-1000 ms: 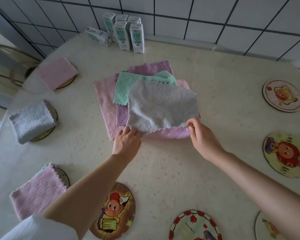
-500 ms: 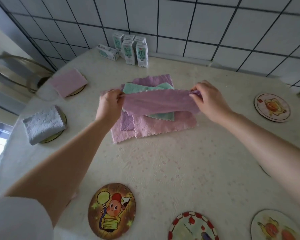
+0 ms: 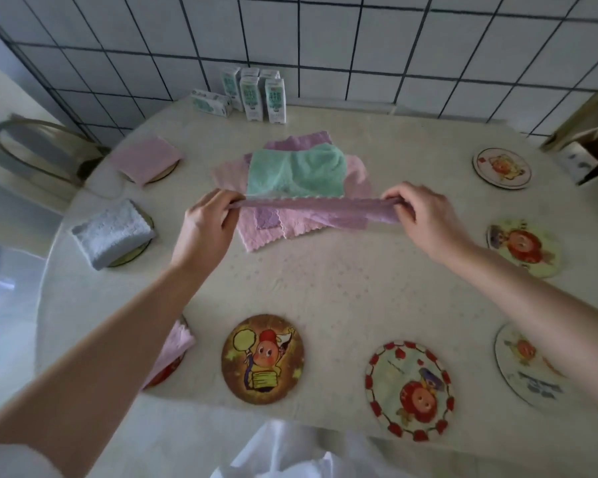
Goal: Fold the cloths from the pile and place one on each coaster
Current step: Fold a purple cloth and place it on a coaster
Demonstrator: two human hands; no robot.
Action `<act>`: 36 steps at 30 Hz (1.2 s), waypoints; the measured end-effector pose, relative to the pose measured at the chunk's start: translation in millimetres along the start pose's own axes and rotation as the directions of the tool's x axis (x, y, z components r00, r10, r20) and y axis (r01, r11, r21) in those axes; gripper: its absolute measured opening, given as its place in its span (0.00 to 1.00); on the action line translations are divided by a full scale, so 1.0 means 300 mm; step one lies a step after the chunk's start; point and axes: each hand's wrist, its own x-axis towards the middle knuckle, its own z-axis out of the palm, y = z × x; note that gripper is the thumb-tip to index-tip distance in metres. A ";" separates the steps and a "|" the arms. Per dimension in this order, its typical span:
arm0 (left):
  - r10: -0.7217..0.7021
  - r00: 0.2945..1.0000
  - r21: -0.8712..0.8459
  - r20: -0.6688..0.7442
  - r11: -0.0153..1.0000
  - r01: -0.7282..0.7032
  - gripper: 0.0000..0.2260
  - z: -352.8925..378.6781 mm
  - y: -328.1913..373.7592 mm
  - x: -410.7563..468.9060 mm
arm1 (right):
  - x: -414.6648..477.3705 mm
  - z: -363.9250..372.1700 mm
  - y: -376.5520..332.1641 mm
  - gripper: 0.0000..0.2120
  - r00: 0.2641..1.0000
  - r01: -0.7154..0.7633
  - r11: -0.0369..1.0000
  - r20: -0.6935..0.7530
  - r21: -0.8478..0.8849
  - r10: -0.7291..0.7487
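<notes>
A purple cloth point(image 3: 318, 210) is stretched taut in the air above the pile's near edge. My left hand point(image 3: 209, 224) pinches its left end and my right hand point(image 3: 420, 215) pinches its right end. Under it lies the pile point(image 3: 301, 188), with a green cloth point(image 3: 296, 172) on top of pink and purple ones. Folded cloths cover three coasters on the left: pink point(image 3: 147, 160), grey point(image 3: 113, 232), and a pink one point(image 3: 175, 346) half hidden by my left forearm. Bare coasters lie near me point(image 3: 263, 358), point(image 3: 409, 389) and at the right point(image 3: 501, 169), point(image 3: 523, 246), point(image 3: 529, 367).
Several small cartons point(image 3: 256, 94) stand at the table's far edge against the tiled wall. A chair back point(image 3: 32, 143) is past the table's left side, and a wooden box point(image 3: 587, 146) sits at the far right. The table's near edge point(image 3: 290, 415) runs just before my body.
Both hands lifted the top cloth off the pile by its near corners, raised it, and now hold it pulled out level and drawn slightly nearer. The green cloth is exposed on top.
</notes>
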 end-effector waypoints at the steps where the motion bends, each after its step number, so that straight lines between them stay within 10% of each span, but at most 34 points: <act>1: 0.009 0.999 -0.010 0.045 1.000 -0.009 0.06 -0.007 -0.005 -0.073 | -0.067 0.013 -0.020 0.10 0.999 0.001 1.000 0.036 0.003 -0.001; 23: -0.171 0.848 -0.067 0.501 0.970 0.236 0.06 -0.014 -0.015 -0.907 | -0.931 0.288 -0.129 0.04 0.874 -0.240 0.970 0.441 0.029 0.203; 30: -0.605 0.654 -0.068 0.455 0.709 0.702 0.05 0.024 -0.042 -0.744 | -0.786 0.268 -0.075 0.05 0.857 -0.482 0.866 0.274 0.130 0.436; 36: -0.734 0.544 -0.130 0.405 0.543 0.829 0.05 0.102 -0.081 -0.582 | -0.606 0.285 0.003 0.03 0.803 -0.591 0.770 0.266 0.242 0.533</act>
